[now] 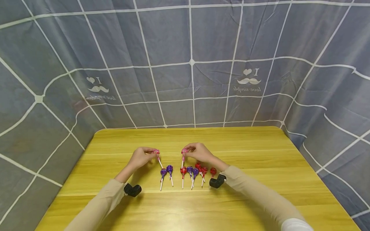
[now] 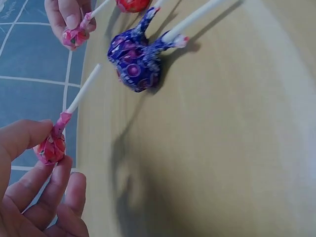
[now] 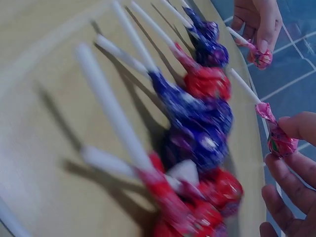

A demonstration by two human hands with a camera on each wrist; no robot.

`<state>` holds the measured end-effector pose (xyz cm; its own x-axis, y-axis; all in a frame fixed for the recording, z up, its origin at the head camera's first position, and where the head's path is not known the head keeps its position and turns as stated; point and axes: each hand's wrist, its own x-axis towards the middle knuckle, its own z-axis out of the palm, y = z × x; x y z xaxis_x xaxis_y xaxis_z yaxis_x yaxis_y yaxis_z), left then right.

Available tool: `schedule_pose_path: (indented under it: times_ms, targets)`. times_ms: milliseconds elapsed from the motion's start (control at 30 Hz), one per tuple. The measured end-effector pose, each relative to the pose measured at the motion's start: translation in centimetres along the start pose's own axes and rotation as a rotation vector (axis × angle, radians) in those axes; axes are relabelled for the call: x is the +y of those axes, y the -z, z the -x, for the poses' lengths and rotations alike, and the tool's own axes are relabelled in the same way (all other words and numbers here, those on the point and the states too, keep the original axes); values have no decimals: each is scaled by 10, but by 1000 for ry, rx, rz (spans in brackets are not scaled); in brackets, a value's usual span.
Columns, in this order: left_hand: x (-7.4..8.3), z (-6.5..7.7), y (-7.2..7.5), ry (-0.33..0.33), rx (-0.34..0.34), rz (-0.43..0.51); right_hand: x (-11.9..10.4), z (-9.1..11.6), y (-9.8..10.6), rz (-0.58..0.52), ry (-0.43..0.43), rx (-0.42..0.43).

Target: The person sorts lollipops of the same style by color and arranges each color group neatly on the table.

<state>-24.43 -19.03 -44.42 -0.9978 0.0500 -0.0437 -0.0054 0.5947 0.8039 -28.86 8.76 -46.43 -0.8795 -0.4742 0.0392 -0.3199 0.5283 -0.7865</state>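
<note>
My left hand [image 1: 140,158] pinches a pink-wrapped lollipop [image 2: 51,148] by its candy head between thumb and fingers, stick pointing away from the palm. A second pink lollipop [image 3: 281,142] is pinched the same way in my right hand [image 1: 200,153]. Both are held over the far side of a row of lollipops, sticks angled toward it. Below the left hand lie two purple lollipops [image 1: 163,172]. Nearer the right hand are a red lollipop [image 1: 183,170], two purple ones [image 1: 195,172], a pair of red ones [image 1: 204,170] and, by the right wrist, another red lollipop [image 1: 213,171].
The row lies across the middle of a yellow wood-grain table [image 1: 185,211], sticks toward the near edge. A grey curtain [image 1: 173,83] with white grid lines hangs behind the table and along both sides. Each wrist carries a black camera [image 1: 132,190].
</note>
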Motion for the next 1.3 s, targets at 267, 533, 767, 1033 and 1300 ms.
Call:
schedule_pose_path:
  times_ms: [267, 533, 767, 1033, 1300]
  targets:
    - [8, -21, -3, -52, 32, -52, 4, -16, 17, 2, 18, 21]
    - [17, -41, -9, -49, 24, -9, 9, -34, 30, 24, -47, 48]
    - [20, -57, -17, -32, 41, 37, 9, -48, 35, -7, -68, 80]
    - [26, -78, -22, -60, 114, -29, 10, -67, 36, 19, -17, 109]
    - [29, -98, -28, -90, 143, -36, 8, -80, 36, 2, -44, 131]
